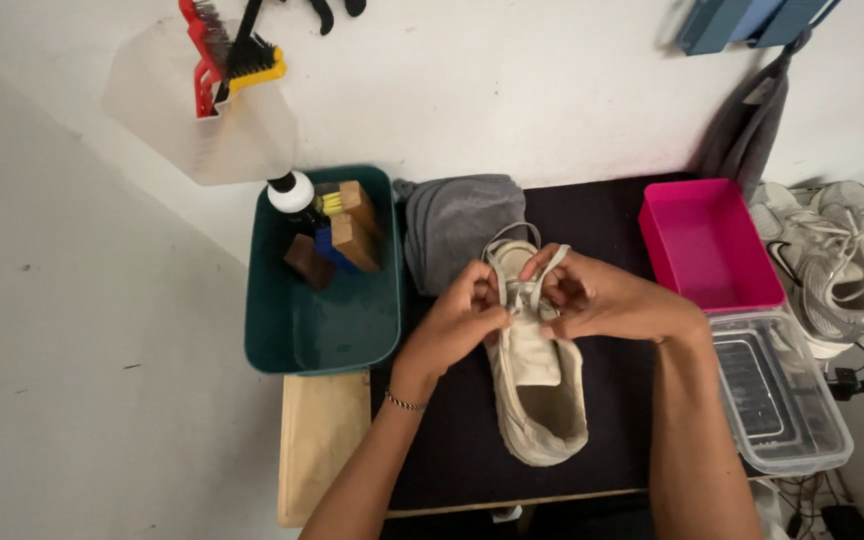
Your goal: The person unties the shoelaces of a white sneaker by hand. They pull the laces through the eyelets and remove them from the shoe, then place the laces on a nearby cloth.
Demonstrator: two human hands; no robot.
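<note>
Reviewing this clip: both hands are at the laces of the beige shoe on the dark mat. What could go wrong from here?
1. The left hand and right hand pinch the laces over the shoe; nothing pins the shoe, so a hard tug might slide it across the dark mat.
2. The green tub sits close beside the left forearm and appears to hold liquid; an elbow bump might slosh it.

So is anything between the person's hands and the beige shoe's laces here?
Nothing visible. The left hand and right hand are already on the laces of the beige shoe, fingers pinching at the lacing on the dark mat.
</note>
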